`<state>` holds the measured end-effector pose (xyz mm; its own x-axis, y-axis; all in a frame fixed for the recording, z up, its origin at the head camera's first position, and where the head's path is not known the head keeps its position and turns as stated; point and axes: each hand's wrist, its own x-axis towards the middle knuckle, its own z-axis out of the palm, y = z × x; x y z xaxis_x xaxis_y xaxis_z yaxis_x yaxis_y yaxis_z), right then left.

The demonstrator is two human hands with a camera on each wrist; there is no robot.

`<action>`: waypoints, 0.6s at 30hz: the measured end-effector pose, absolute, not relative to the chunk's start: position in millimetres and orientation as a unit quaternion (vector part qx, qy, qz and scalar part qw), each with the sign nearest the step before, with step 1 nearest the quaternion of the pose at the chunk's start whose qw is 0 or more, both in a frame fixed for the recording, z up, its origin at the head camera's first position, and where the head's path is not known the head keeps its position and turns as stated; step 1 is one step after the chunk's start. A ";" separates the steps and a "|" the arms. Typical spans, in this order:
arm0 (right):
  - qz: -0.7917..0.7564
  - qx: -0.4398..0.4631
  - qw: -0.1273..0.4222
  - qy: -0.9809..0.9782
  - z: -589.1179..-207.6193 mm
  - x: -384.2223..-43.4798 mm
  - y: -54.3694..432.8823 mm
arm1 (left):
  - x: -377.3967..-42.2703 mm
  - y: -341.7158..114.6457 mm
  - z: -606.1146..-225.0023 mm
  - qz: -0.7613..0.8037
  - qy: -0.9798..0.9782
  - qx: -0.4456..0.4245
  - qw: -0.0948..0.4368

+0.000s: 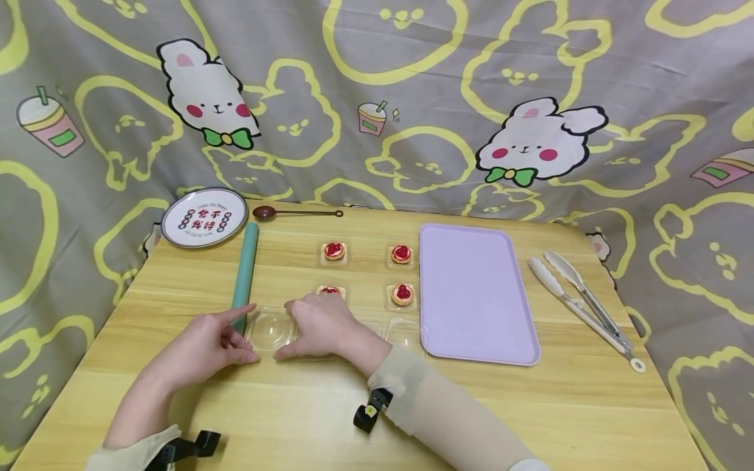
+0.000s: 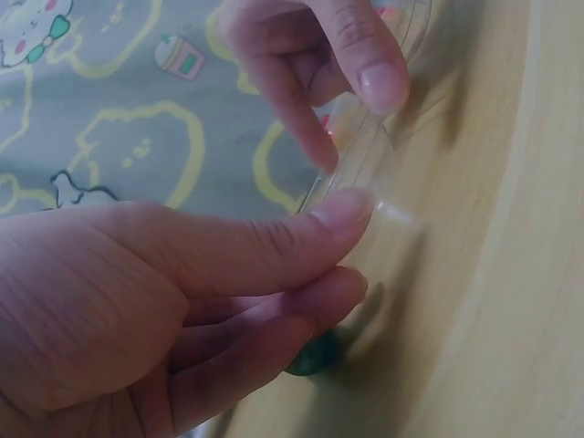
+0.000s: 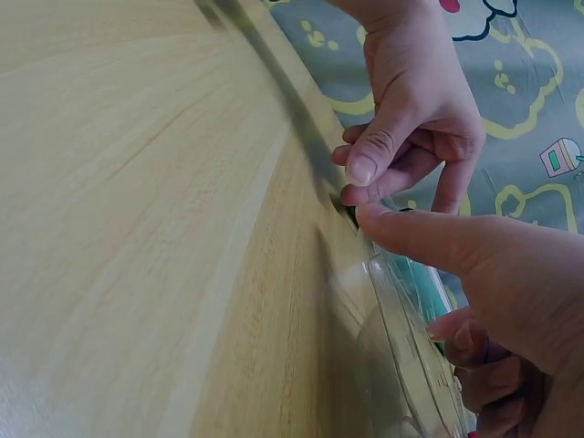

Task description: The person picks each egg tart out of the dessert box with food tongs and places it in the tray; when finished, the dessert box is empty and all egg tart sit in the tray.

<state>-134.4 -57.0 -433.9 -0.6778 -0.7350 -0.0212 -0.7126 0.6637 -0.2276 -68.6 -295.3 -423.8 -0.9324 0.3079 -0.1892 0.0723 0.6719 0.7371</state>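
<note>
A small clear plastic box lies between the two hands in the head view. My left hand grips its left side, with the thumb at the near corner and the index finger at the far one. On the opposite side, my right hand holds the box, thumb near and fingers far. More clear plastic lies right of the right wrist, overlapping the tray's edge. Beyond the hands, several red-topped tarts sit on clear bases; the right hand partly hides one tart.
A teal rod lies just past the left hand. At the back left are a white plate with red writing and a brown spoon. To the right lie a lilac tray and metal tongs. A patterned curtain borders the table.
</note>
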 end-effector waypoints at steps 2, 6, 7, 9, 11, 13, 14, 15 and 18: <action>-0.099 -0.399 0.055 0.910 -433.5 -134.5 -55.7 | -68.7 -294.8 -422.0 0.391 0.902 0.106 0.152; -0.111 -0.394 0.067 0.910 -431.4 -134.3 -51.2 | -66.3 -297.0 -417.3 0.388 0.904 0.097 0.148; -0.115 -0.392 0.069 0.910 -430.4 -134.2 -49.3 | -65.3 -298.0 -416.0 0.386 0.906 0.093 0.145; -0.128 -0.386 0.074 0.910 -427.8 -134.3 -44.3 | -63.5 -300.0 -413.0 0.380 0.911 0.089 0.132; -0.142 -0.380 0.075 0.911 -424.8 -134.4 -38.0 | -61.9 -301.2 -410.0 0.375 0.915 0.083 0.121; -0.152 -0.375 0.073 0.912 -421.8 -135.0 -31.2 | -61.1 -302.1 -408.0 0.372 0.918 0.084 0.109; -0.158 -0.372 0.073 0.912 -420.3 -135.3 -27.5 | -60.9 -302.1 -407.2 0.370 0.919 0.086 0.103; -0.163 -0.369 0.071 0.912 -419.1 -135.8 -23.8 | -60.6 -301.6 -406.7 0.368 0.921 0.087 0.097; -0.184 -0.363 0.060 0.911 -415.0 -139.1 -12.8 | -61.3 -298.0 -405.3 0.362 0.924 0.101 0.067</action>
<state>-139.1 -12.8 -415.0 -0.7289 -0.6842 0.0240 -0.6400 0.6685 -0.3789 -61.3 -298.0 -405.3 -0.9707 0.2350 -0.0502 0.1383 0.7170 0.6832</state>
